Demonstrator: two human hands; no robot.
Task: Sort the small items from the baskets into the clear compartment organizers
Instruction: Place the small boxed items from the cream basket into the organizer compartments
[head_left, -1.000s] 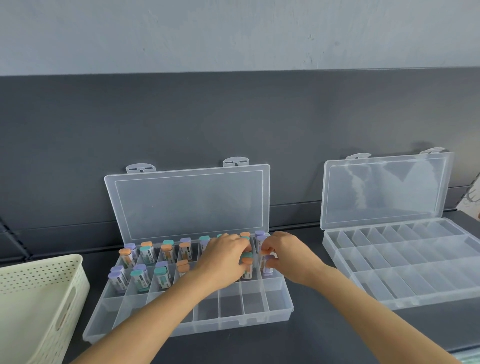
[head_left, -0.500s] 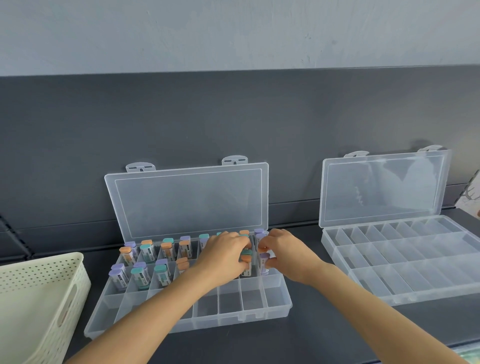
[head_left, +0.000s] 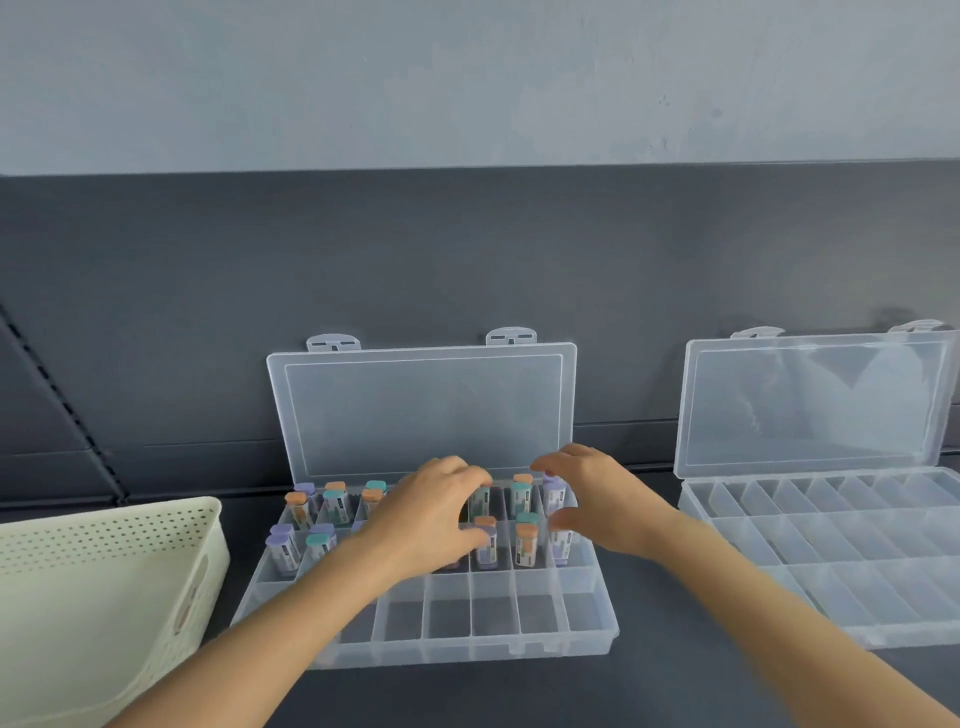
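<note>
The left clear organizer (head_left: 592, 642) lies open with its lid (head_left: 421, 410) upright. Several small tubes with orange, teal and purple caps (head_left: 524, 543) stand in its back and middle rows. The front row holds nothing. My left hand (head_left: 431, 514) hovers over the middle of those rows, fingers loosely curved above a teal-capped tube (head_left: 480, 499), thumb beside a purple-capped one (head_left: 487, 543). My right hand (head_left: 597, 499) sits over the right end, fingers and thumb spread wide around a standing purple-capped tube (head_left: 554, 496) without pinching it.
A cream perforated basket (head_left: 104, 525) stands at the left, no items visible inside it. A second clear organizer (head_left: 909, 636) lies open at the right with bare compartments. A dark panel rises behind both boxes.
My hands were pinched close together over the right-hand tubes. They have drawn apart and their fingers have loosened. The view has shifted slightly.
</note>
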